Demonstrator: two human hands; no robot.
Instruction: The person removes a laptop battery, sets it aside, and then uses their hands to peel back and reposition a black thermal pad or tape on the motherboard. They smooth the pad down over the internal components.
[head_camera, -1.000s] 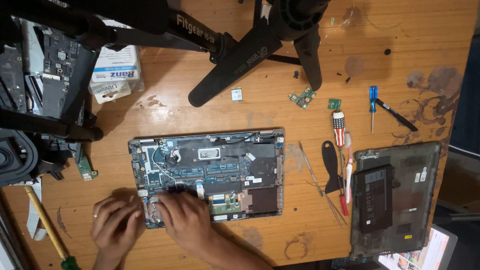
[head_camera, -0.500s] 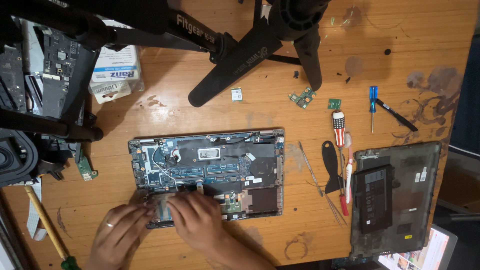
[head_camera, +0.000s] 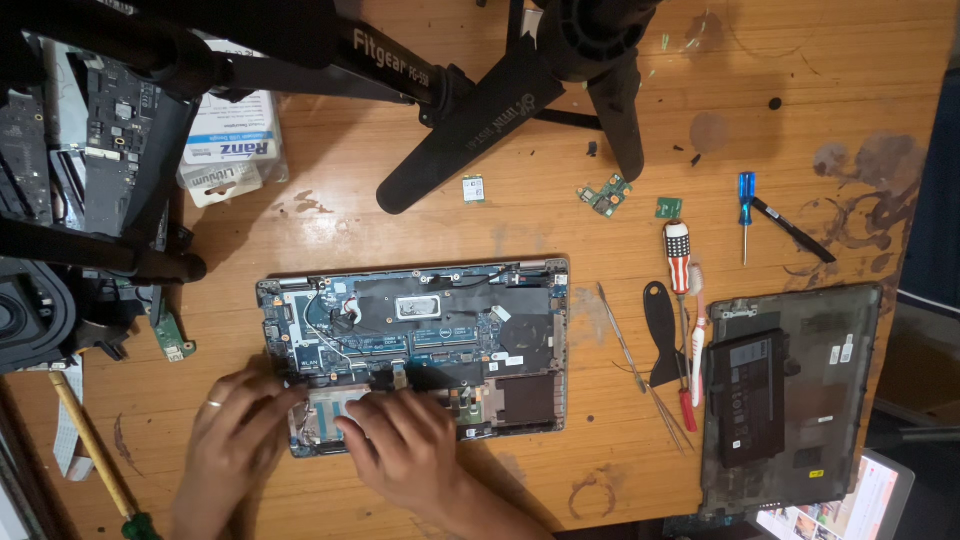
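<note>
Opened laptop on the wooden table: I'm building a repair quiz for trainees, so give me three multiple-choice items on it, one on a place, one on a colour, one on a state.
1. Where does the removed bottom cover lie relative to the opened laptop?
A. To its right
B. To its left
C. On top of it

2. What colour is the handle of the small screwdriver at the upper right?
A. Yellow
B. Blue
C. Green

3. How do the left hand and right hand stand?
A. Both lifted off the table
B. One holding a screwdriver
C. Both bare, fingers on the laptop's near edge

Answers:
1 A, the cover, with a black battery lying on it, sits right of the laptop.
2 B, its handle is blue.
3 C, both hands' fingers press on the parts at the near left edge, with no tool in them.
</note>
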